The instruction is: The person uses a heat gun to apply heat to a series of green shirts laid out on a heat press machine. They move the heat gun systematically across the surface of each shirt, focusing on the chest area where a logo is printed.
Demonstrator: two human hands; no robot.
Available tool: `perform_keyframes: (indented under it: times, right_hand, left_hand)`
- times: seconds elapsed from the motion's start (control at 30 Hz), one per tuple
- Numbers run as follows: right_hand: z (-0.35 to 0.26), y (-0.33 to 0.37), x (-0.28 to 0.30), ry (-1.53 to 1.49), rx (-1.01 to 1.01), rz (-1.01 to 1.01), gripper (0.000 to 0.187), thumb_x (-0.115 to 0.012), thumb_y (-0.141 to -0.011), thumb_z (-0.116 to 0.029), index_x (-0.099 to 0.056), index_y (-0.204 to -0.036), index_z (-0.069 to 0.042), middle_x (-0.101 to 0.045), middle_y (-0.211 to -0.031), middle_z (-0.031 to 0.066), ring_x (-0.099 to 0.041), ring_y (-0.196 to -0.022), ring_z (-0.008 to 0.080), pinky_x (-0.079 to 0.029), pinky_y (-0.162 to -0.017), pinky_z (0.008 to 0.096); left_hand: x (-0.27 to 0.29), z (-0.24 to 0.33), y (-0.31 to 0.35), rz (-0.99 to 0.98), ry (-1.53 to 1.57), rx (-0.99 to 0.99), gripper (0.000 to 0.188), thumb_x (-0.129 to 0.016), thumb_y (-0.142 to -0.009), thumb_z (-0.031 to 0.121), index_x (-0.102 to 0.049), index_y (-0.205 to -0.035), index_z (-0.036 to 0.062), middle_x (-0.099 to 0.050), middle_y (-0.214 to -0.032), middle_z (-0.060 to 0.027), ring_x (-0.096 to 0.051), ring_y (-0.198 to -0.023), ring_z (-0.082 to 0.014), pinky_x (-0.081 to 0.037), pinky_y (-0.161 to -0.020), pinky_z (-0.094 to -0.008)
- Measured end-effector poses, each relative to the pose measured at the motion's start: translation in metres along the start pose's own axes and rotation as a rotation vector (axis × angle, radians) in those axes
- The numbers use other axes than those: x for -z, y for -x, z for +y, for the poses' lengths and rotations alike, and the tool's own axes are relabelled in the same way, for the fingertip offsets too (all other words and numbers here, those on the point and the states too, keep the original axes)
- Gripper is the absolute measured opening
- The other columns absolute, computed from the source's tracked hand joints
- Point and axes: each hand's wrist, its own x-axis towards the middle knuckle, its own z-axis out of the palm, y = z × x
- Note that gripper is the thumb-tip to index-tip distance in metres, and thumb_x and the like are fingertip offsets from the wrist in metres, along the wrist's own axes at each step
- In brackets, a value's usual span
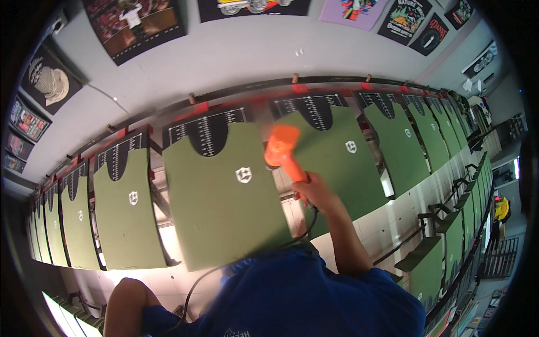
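Note:
My right hand (315,191) is wrapped around the handle of an orange hair dryer (286,153), slightly blurred, with a black cord (210,272) trailing from its lower end. The dryer is raised above the gap between two green fabric shirt panels. The nearer-left green panel (219,208) lies flat on a black board with white ruler marks and bears a small white shield emblem (243,175). A matching green panel (337,163) with the same emblem lies to the right. Of my left arm only the bent part (132,303) shows at the lower left; its hand is out of sight.
More green panels on black boards (209,135) run in a row to both sides along a dark rail (241,87). A second row (426,275) stands at the right. Printed pictures (135,28) hang on the grey wall beyond.

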Motion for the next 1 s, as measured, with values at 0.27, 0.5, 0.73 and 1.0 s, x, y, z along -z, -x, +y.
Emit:
perform_keyframes:
  times: [0.27, 0.5, 0.73, 1.0]
  right_hand:
    - [0.039, 0.014, 0.229, -0.046, 0.05, 0.37, 0.022, -0.061, -0.082, -0.021, -0.058, -0.089, -0.001, -0.058, -0.069, 0.0038, -0.06, -0.06, 0.0116, -0.044, -0.046, 0.0262]
    - [0.043, 0.001, 0.301, -0.048, 0.044, 0.155, 0.022, -0.06, -0.085, -0.022, -0.057, -0.093, -0.002, -0.058, -0.074, 0.002, -0.062, -0.065, 0.0121, -0.045, -0.048, 0.0259]
    - [0.033, -0.01, 0.315, 0.052, 0.075, 0.006, 0.022, -0.061, -0.085, -0.022, -0.057, -0.094, -0.002, -0.058, -0.076, 0.0024, -0.062, -0.065, 0.0122, -0.045, -0.047, 0.0256]
    - [0.034, -0.011, 0.322, 0.047, -0.003, 0.08, 0.025, -0.061, -0.083, -0.022, -0.057, -0.094, 0.0, -0.059, -0.075, 0.0036, -0.063, -0.064, 0.0127, -0.046, -0.046, 0.0264]
  left_hand:
    - [-0.151, -0.017, 0.076, 0.149, -0.188, -0.045, 0.031, -0.042, -0.095, 0.032, -0.044, -0.073, 0.0098, -0.039, -0.065, -0.0038, -0.04, -0.065, -0.0167, -0.035, -0.069, -0.0361]
    - [-0.204, -0.008, 0.115, 0.406, -0.358, -0.037, 0.031, -0.042, -0.095, 0.032, -0.044, -0.073, 0.0103, -0.04, -0.067, -0.0038, -0.04, -0.068, -0.017, -0.034, -0.071, -0.0369]
    - [-0.187, -0.011, 0.16, 0.179, -0.189, 0.373, 0.034, -0.037, -0.102, 0.026, -0.045, -0.076, 0.0049, -0.031, -0.054, -0.0041, -0.027, -0.05, -0.0116, -0.031, -0.054, -0.0273]
    - [-0.193, -0.034, 0.195, 0.251, -0.174, 0.394, 0.038, -0.033, -0.104, 0.028, -0.049, -0.08, 0.0028, -0.033, -0.052, -0.0045, -0.024, -0.043, -0.0106, -0.033, -0.048, -0.0238]
